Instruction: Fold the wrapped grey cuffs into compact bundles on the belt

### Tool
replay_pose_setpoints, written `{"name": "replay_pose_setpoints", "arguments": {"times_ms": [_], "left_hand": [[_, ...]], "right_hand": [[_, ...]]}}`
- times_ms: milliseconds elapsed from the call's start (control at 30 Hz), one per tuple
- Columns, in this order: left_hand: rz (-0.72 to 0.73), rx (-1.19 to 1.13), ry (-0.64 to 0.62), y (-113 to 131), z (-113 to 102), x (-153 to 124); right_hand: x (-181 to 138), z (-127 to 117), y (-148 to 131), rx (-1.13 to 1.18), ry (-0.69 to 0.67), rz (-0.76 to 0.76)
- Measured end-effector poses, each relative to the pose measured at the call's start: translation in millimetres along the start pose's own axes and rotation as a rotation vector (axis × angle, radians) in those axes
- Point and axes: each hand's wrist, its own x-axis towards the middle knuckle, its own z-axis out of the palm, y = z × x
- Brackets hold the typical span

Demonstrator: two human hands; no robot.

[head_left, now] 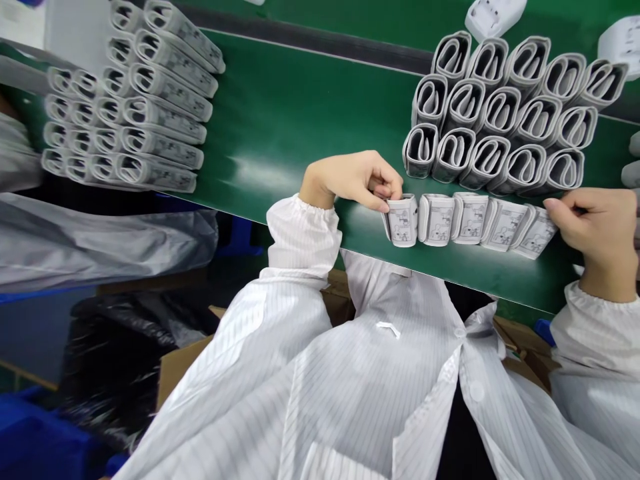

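Observation:
Along the near edge of the green table stands a row of several rolled grey cuffs, like blood-pressure cuffs, with line drawings printed on their faces. At the row's left end, my left hand (357, 179) pinches the top edge of the leftmost cuff (403, 223), which stands a little apart from its neighbour (438, 220). My right hand (597, 223) is closed at the row's other end, thumb and fingers at the upper corner of the rightmost cuff (535, 233). That cuff leans slightly. Some of my right fingertips are hidden.
Just beyond the row is a block of rolled cuffs (500, 110), ends facing up. Another stack of cuffs (165, 120) stands at the left of the table (300, 100). White devices (493, 17) lie at the back right. A cardboard box (183, 367) and black plastic (115, 360) are below.

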Motion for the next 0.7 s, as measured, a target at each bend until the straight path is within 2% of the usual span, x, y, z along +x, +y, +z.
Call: {"name": "replay_pose_setpoints", "arguments": {"times_ms": [367,700], "left_hand": [[-0.034,0.015,0.119,-3.9,-3.5,-0.1],[-0.025,-0.067,0.138,-0.1,-1.1,2.3]], "right_hand": [[0.6,-4.1,0.3,-0.02,-0.002,-0.03],[-0.2,-1.4,-3.0,0.012,-0.023,-0.06]]}}
